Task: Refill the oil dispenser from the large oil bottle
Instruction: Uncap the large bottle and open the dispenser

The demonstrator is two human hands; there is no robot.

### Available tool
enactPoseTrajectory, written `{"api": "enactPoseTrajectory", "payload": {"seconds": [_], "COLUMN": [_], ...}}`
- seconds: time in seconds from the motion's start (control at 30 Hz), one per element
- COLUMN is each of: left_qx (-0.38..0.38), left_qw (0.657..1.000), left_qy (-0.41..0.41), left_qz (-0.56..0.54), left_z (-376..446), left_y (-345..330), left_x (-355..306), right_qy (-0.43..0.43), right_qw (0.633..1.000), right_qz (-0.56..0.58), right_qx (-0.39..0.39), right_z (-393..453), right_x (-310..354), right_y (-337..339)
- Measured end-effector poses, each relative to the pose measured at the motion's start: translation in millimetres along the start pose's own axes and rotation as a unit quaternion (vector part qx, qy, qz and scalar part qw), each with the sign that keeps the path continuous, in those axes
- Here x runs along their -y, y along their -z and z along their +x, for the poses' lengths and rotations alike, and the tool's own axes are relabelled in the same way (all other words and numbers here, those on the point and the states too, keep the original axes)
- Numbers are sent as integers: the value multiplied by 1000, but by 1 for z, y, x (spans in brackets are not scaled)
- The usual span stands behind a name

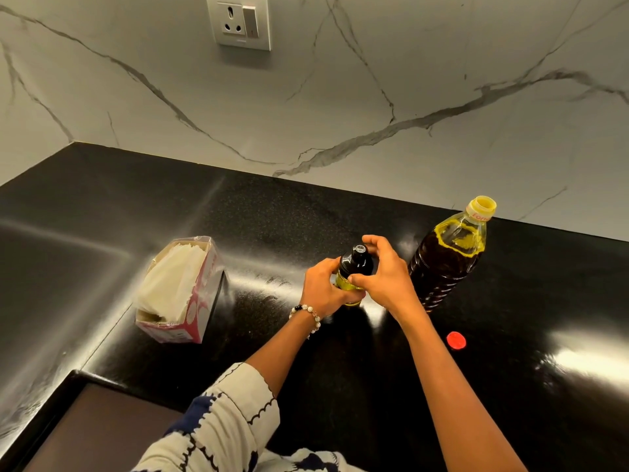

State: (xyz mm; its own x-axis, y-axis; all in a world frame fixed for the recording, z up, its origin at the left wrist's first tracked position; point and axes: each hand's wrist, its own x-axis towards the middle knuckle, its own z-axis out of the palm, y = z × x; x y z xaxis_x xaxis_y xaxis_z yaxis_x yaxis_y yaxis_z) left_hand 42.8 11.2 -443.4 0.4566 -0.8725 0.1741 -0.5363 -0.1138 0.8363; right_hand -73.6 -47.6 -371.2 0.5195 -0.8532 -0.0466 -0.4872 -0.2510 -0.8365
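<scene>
While both hands close on the oil dispenser [354,270] at centre frame, the large oil bottle [446,257] stands uncapped just to its right.

Left hand [323,291] wraps the dispenser's lower body, fingers curled round it; right hand [381,270] grips the shoulder and neck, thumb across the front, fingers arched over the dark cap [360,248]; cap on or coming off, cannot tell; dispenser upright on the black counter [272,216]. Dark, smooth bottle, probably glass: likely slick if oily, breakable, best held low on the body. Big bottle is soft plastic, over half full, so heavy and apt to flex; take it at the ribbed waist, steady the neck. Red cap [456,340] lies lower right; tissue box [180,291] left of centre.
</scene>
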Motion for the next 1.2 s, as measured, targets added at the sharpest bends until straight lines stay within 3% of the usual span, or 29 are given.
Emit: {"api": "enactPoseTrajectory", "payload": {"seconds": [0.1,0.3,0.57,0.8,1.2], "left_qx": [4,4,8,12,18], "left_qw": [1000,1000,1000,1000,1000], "left_qy": [-1,-1,4,-5,13], "left_qz": [-1,-2,-8,1,-2], "left_z": [-1,-1,-1,0,0], "left_y": [1,2,-1,-1,-3], "left_x": [-1,-2,2,3,6], "right_qy": [-1,38,6,18,30], "right_qw": [1000,995,1000,997,995], "right_qz": [2,-58,-8,-81,70], "right_qx": [1,-76,19,-6,-64], "right_z": [1,-3,0,4,-8], "right_x": [-3,-3,0,3,7], "right_y": [-1,-11,0,-8,2]}}
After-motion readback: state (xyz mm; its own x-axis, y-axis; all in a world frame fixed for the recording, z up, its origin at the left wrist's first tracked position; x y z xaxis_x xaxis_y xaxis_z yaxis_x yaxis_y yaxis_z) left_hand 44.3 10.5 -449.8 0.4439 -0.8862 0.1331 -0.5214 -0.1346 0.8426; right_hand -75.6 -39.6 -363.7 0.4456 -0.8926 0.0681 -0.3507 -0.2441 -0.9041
